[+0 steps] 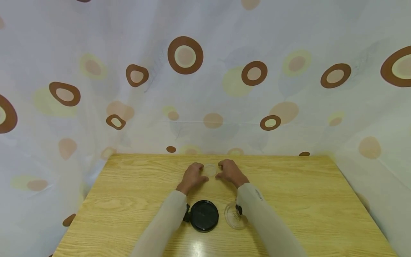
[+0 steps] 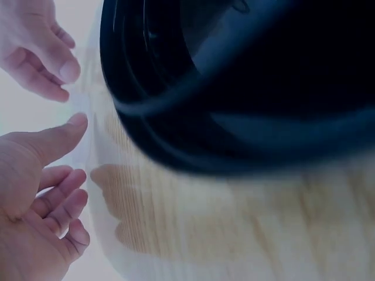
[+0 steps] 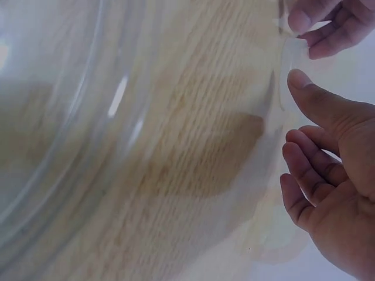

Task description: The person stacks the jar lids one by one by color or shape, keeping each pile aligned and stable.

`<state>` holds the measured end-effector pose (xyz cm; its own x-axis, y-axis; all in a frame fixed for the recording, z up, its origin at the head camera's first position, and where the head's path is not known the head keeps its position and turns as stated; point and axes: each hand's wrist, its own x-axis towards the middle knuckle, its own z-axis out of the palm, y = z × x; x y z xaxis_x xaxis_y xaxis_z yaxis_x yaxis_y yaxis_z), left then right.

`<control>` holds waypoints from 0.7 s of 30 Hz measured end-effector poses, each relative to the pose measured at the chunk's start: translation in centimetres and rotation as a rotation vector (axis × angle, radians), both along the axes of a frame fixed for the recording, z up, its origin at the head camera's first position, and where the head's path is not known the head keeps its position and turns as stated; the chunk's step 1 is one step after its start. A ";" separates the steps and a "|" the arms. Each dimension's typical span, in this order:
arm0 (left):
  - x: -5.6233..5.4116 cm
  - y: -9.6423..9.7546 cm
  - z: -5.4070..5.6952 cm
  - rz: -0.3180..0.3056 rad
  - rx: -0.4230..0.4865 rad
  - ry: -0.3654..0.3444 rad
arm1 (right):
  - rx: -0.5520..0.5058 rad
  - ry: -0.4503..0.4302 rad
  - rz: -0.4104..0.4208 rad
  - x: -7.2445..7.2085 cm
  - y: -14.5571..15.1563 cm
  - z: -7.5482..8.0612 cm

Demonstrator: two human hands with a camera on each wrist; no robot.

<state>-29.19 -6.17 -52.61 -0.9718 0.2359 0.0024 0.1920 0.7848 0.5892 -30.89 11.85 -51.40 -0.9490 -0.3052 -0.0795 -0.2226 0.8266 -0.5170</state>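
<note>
At the far side of the wooden table lies a small, clear round piece (image 1: 210,170), like a shallow dish or lid. To its left is my left hand (image 1: 192,176), fingers loosely bent. My right hand (image 1: 232,172) mirrors it on the right, with a small gap showing to the piece. In the right wrist view the translucent edge of this piece (image 3: 292,58) shows by the right thumb tip. Nearer me, between the forearms, a round black container (image 1: 204,216) sits by my left wrist. A larger clear round lid (image 1: 232,218) is partly hidden under my right wrist.
The wooden table (image 1: 128,200) ends at the back and sides against a hanging sheet (image 1: 212,100) with brown and yellow ring patterns. Dark wrist straps (image 1: 187,213) show at the cuffs of the light sleeves, close to the black container and the clear lid.
</note>
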 end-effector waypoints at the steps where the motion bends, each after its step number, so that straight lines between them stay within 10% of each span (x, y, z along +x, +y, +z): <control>1: -0.1 0.1 0.0 0.001 -0.003 0.005 | -0.004 -0.003 0.004 -0.1 0.0 0.0; 21: -0.3 0.8 0.4 0.006 -0.011 -0.017 | -0.060 0.002 0.053 -0.5 -0.9 -0.4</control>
<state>-29.51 -5.40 -52.19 -0.9730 0.2304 -0.0164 0.1778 0.7922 0.5838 -31.38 10.92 -51.77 -0.9314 -0.3594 -0.0579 -0.2664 0.7813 -0.5645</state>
